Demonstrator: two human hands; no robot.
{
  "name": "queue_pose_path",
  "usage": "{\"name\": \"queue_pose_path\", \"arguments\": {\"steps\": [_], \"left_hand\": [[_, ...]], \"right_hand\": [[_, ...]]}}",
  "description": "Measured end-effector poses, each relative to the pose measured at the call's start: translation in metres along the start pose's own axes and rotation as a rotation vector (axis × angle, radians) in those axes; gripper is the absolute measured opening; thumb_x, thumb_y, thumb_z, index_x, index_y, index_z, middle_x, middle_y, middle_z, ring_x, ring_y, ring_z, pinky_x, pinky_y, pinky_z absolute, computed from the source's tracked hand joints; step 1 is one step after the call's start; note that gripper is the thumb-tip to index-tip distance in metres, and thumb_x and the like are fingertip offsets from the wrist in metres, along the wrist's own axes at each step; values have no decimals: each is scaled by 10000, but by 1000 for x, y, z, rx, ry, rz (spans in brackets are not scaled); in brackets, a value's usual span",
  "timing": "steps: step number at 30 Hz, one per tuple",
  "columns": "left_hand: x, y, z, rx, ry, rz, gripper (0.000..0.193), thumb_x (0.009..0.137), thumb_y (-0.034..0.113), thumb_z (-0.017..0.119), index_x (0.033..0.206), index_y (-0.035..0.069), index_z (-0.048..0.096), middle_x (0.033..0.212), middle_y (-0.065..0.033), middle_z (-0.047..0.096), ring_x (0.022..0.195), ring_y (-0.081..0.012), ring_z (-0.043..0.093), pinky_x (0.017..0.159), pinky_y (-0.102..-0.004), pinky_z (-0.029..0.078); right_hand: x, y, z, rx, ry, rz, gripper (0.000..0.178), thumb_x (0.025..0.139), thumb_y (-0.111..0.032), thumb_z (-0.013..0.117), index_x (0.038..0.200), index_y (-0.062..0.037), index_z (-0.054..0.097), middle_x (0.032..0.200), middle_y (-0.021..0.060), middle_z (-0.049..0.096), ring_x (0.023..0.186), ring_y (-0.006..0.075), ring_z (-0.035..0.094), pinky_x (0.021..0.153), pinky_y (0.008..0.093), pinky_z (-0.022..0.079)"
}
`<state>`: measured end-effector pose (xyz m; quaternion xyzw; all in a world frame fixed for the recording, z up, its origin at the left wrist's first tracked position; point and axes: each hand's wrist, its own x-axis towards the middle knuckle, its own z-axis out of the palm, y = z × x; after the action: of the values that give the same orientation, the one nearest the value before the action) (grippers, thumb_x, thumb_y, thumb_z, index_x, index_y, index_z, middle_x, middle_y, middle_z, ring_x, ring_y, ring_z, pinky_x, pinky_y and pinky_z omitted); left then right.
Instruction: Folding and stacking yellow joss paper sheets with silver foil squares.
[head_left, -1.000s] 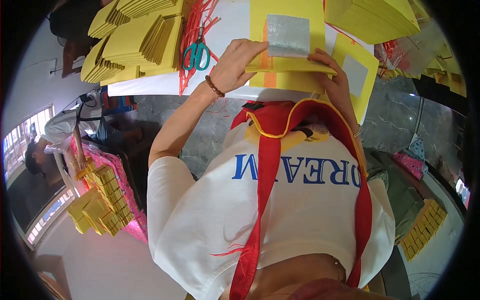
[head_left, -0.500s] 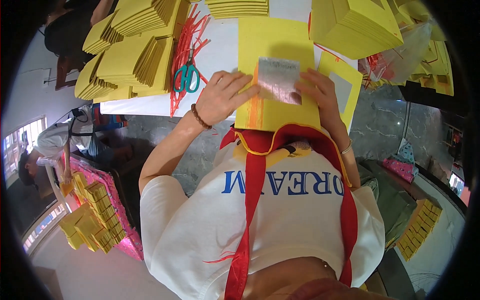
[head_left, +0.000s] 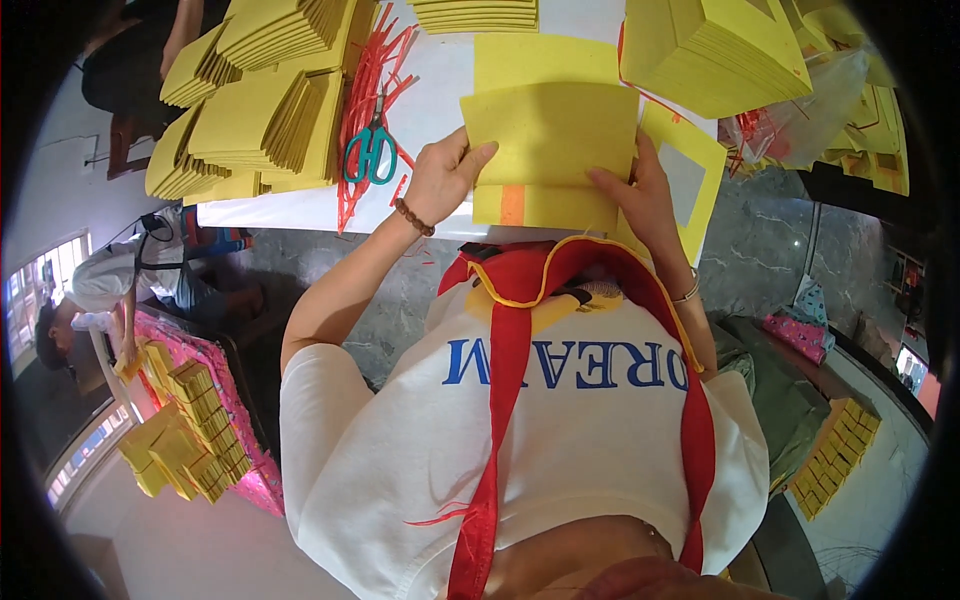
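At the near edge of the white table [head_left: 440, 95], I hold a folded yellow paper sheet [head_left: 552, 132] between both hands. My left hand [head_left: 445, 178] grips the sheet's left edge, thumb pressed across the top face and the fingers curled under it; a beaded bracelet [head_left: 413, 217] circles that wrist. My right hand [head_left: 640, 190] holds the sheet's right edge, the index finger lying flat along the paper's lower part and the rest of the hand closed against the side. The sheet sits tilted slightly, its left corner lower, and covers most of a pile of yellow paper [head_left: 545, 205] beneath it, where an orange band shows on the near strip.

Just right of my right hand lies a yellow sheet with a grey square panel [head_left: 690, 180], partly hidden by my wrist. Far right stands a tall stack of yellow paper [head_left: 715, 50], with a clear plastic bag [head_left: 810, 115] beside it. To the left of my left hand, teal-handled scissors [head_left: 370, 150] rest on a tangle of red plastic strings [head_left: 370, 90]. Further left, fanned bundles of folded yellow paper [head_left: 260, 110] crowd the table's far left corner.

Below the table on the left, another person in a light shirt [head_left: 105, 285] bends beside a pink surface loaded with yellow bundles [head_left: 185, 420]. A red strap [head_left: 500, 380] runs down my white shirt [head_left: 500, 450].
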<state>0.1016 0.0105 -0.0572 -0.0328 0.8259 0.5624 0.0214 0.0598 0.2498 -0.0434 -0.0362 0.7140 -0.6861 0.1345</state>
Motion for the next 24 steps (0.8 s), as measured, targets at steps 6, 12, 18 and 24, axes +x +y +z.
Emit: {"name": "queue_pose_path", "arguments": {"steps": [6,12,18,24], "left_hand": [[12,-3,2,-189,-35,-138,218,883,170,541,967,-23,597,625,-4,544,548,-61,430,500,-248,381],[18,-9,6,-253,-6,-205,225,855,150,581,999,-12,521,558,17,468,485,-47,391,440,-231,323],[19,1,6,-255,23,-238,396,839,100,592,1166,11,387,545,25,473,463,-39,396,428,-219,310],[19,8,3,-276,5,-246,501,841,92,602,1256,24,330,538,41,442,464,-35,372,429,-214,296]], "right_hand": [[3,9,-9,-312,-38,-89,357,798,-165,648,1137,-65,600,954,100,652,841,142,607,733,254,468],[4,15,-5,-319,57,-40,289,824,-167,611,1100,-83,632,987,99,658,780,122,587,694,244,459],[6,6,-4,-355,41,85,305,839,-142,612,1123,-32,613,881,-7,613,711,34,473,634,175,398],[9,12,-3,-371,61,63,306,828,-133,612,1116,-30,616,917,41,655,770,62,550,695,204,447]]}}
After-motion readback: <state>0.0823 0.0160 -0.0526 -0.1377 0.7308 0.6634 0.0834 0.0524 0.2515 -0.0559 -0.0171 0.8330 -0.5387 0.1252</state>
